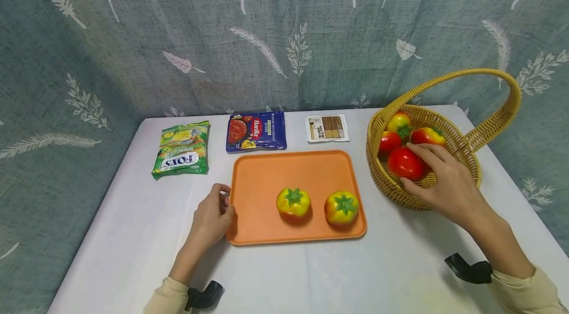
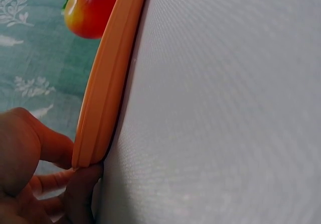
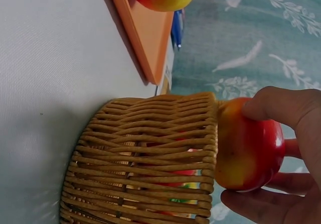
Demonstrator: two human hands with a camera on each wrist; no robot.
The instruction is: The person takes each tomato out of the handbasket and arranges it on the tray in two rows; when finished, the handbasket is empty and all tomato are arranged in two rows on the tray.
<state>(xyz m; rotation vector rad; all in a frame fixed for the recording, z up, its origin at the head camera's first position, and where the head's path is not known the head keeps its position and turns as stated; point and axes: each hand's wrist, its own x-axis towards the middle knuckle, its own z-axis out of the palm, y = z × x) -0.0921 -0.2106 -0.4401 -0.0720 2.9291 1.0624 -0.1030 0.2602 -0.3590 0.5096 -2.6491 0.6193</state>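
An orange tray (image 1: 266, 176) lies on the white table with two yellow-red tomatoes on it, one (image 1: 293, 202) left of the other (image 1: 341, 207). My left hand (image 1: 214, 215) grips the tray's left edge (image 2: 100, 118), thumb and fingers curled round the rim. A wicker basket (image 1: 462, 156) at the right holds several tomatoes. My right hand (image 1: 440, 180) reaches into it and grips a red tomato (image 1: 405, 163), seen just above the basket rim (image 3: 249, 146) in the right wrist view.
Along the back of the table lie a green snack bag (image 1: 182, 149), a blue Barilla sauce pouch (image 1: 256, 130) and a small white packet (image 1: 326, 128). A leaf-patterned curtain hangs behind. The basket's tall handle (image 1: 498, 101) arches over the right side.
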